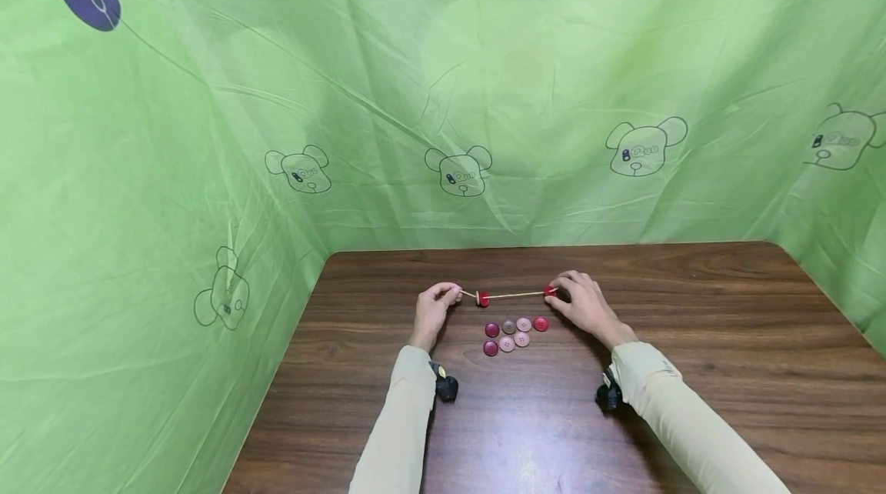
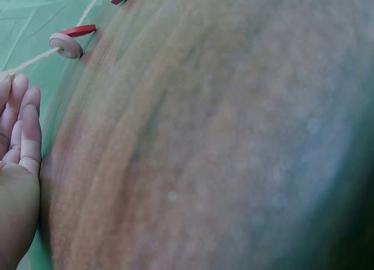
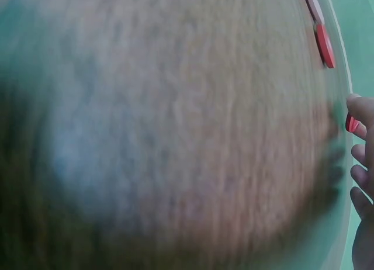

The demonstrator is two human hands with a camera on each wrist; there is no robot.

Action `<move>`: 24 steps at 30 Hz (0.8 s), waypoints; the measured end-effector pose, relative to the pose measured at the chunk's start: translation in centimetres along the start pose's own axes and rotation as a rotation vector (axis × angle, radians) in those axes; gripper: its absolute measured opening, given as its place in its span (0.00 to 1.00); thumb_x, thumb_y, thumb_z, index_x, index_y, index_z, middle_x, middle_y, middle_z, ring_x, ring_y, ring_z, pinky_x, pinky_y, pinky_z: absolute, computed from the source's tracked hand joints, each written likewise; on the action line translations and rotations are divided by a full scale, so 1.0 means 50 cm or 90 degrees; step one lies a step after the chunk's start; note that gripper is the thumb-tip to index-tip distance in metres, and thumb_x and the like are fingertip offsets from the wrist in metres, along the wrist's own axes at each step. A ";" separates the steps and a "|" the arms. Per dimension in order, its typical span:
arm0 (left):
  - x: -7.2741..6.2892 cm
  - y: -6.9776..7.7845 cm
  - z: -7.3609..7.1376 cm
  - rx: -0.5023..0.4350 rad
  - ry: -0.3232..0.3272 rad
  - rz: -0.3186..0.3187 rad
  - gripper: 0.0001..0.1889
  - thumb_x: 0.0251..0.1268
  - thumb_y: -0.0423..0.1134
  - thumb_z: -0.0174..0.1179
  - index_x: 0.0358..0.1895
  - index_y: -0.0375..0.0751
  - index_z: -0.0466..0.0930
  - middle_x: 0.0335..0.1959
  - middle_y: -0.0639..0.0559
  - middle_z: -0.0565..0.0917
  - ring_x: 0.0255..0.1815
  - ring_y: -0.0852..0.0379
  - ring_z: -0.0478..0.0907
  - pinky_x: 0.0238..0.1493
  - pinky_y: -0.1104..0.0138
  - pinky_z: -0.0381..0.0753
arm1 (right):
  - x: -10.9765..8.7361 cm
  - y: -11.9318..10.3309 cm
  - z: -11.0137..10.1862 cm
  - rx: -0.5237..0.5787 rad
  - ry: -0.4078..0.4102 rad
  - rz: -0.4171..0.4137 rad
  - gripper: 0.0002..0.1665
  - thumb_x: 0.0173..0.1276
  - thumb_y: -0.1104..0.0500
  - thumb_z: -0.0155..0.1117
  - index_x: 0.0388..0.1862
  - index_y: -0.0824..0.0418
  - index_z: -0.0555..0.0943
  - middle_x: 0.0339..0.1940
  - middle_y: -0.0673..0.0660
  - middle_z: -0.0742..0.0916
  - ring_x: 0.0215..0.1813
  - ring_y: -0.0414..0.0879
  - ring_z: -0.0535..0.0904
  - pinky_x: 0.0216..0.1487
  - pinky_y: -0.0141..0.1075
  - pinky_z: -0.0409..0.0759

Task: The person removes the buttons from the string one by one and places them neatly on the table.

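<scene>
A thin tan cord (image 1: 515, 295) runs between the two hands above the table. My left hand (image 1: 434, 313) pinches one end of it between thumb and finger. Close to that hand, a pink button (image 2: 66, 45) and a red button (image 2: 79, 31) are threaded on the cord side by side. At the other end my right hand (image 1: 584, 303) pinches a red button (image 3: 351, 123) that sits at the cord. Whether the cord passes through this button is hard to tell. Below the cord lie several loose buttons, among them a red button (image 1: 541, 324) and a dark brownish button (image 1: 509, 327).
The loose buttons, including a pink button (image 1: 522, 339) and a maroon button (image 1: 491, 348), lie in two short rows on the brown wooden table (image 1: 692, 309). Green cloth (image 1: 526, 94) printed with bear heads hangs behind the table and at both sides.
</scene>
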State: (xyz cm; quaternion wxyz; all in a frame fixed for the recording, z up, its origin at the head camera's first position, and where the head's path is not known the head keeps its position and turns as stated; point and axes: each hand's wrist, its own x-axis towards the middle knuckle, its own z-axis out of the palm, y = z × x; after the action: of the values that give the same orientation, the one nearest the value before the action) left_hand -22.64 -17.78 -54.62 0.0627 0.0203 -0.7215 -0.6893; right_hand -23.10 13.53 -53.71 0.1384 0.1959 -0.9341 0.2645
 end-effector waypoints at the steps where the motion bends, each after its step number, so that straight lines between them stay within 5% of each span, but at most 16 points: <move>1: 0.000 0.000 0.001 0.002 0.004 0.001 0.12 0.62 0.37 0.64 0.42 0.29 0.83 0.36 0.30 0.84 0.40 0.39 0.83 0.47 0.55 0.83 | 0.000 0.001 -0.001 0.000 -0.001 0.002 0.16 0.60 0.52 0.70 0.43 0.60 0.83 0.51 0.62 0.82 0.55 0.61 0.73 0.51 0.55 0.69; 11: -0.001 -0.002 0.002 0.007 0.013 0.008 0.09 0.62 0.36 0.64 0.39 0.31 0.84 0.29 0.42 0.86 0.30 0.60 0.82 0.38 0.68 0.82 | -0.006 0.010 -0.005 -0.004 -0.005 0.009 0.16 0.60 0.52 0.70 0.42 0.60 0.83 0.50 0.61 0.82 0.55 0.60 0.73 0.50 0.54 0.69; 19: 0.000 -0.001 0.002 0.008 0.007 0.015 0.12 0.62 0.36 0.64 0.41 0.28 0.83 0.34 0.32 0.85 0.36 0.47 0.84 0.44 0.59 0.83 | -0.009 0.018 -0.009 -0.011 -0.007 0.009 0.15 0.61 0.51 0.69 0.42 0.59 0.83 0.50 0.62 0.81 0.54 0.60 0.73 0.50 0.54 0.69; 24: 0.000 0.002 0.002 0.012 0.007 0.005 0.10 0.62 0.35 0.63 0.40 0.30 0.84 0.31 0.40 0.86 0.37 0.46 0.84 0.43 0.61 0.84 | -0.012 0.019 -0.014 -0.011 -0.010 0.012 0.15 0.61 0.51 0.68 0.43 0.60 0.83 0.51 0.62 0.81 0.55 0.60 0.73 0.50 0.54 0.69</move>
State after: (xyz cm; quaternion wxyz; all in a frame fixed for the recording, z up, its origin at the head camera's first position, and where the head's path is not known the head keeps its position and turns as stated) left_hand -22.64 -17.68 -54.53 0.0692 0.0220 -0.7277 -0.6820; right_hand -22.88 14.84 -53.78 0.1302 0.1879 -0.9391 0.2565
